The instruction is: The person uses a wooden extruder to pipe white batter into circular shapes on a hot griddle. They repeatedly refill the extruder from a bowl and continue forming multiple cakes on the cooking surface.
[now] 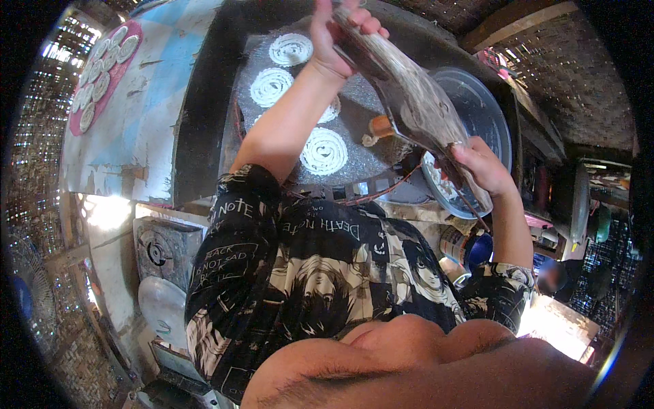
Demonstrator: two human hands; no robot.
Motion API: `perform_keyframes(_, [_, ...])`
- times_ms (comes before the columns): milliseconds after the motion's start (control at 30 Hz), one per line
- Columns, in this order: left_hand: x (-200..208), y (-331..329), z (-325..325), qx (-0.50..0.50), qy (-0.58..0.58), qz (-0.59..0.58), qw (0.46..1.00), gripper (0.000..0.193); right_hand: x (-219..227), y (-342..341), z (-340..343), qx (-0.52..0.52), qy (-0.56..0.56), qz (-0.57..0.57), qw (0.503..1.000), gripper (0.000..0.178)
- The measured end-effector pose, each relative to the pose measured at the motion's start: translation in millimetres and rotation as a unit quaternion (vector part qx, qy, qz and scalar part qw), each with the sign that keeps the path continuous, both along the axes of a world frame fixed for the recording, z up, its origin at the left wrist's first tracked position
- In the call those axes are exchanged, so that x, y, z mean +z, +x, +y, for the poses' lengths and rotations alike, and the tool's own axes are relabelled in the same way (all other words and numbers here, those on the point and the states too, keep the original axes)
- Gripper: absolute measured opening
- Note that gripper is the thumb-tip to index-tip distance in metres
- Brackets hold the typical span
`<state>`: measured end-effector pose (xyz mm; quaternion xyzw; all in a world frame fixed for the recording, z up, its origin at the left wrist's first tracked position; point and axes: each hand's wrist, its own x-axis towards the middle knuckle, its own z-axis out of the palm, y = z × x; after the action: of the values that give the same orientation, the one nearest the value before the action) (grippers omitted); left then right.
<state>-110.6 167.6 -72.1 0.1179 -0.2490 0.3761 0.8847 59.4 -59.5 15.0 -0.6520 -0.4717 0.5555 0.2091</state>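
Note:
Both hands grip a long, weathered wooden dough press [426, 99], held slantwise above the work surface. My left hand [335, 39] is closed round its far upper end. Near its lower right end, my right hand [485, 165] is wrapped about the wood. From the press's side juts a short orange-brown tube [381, 125], with a bit of pale dough at its mouth. Below lies a grey speckled sheet [364, 160] bearing several white dough spirals [323, 151]. My left forearm and the press partly hide one spiral.
A clear plastic basin [503, 112] with white dough inside stands at the right, partly behind the press. On the left table [153, 102] lies a pink round mat [125, 73] with several white spirals. A gas stove [163, 249] sits lower left; a blue container [479, 250] is below the basin.

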Motion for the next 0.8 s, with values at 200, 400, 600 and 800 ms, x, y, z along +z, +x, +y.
perform_keyframes(200, [7,-7,-8,-0.014,0.038,-0.024,0.999,0.069,5,-4,-22,-0.012,0.022,0.006,1.000,0.054])
perform_keyframes(400, [26,-25,-7,0.000,0.048,-0.039,0.998,0.070,10,-22,-18,-0.015,0.024,-0.058,0.998,0.051])
perform_keyframes(600, [34,-16,-16,0.000,0.052,-0.073,0.996,0.069,23,-10,-24,-0.031,0.065,-0.095,0.993,0.052])
perform_keyframes(800, [42,-41,-20,0.009,0.064,-0.036,0.997,0.069,24,-35,-26,-0.008,0.012,-0.070,0.997,0.045])
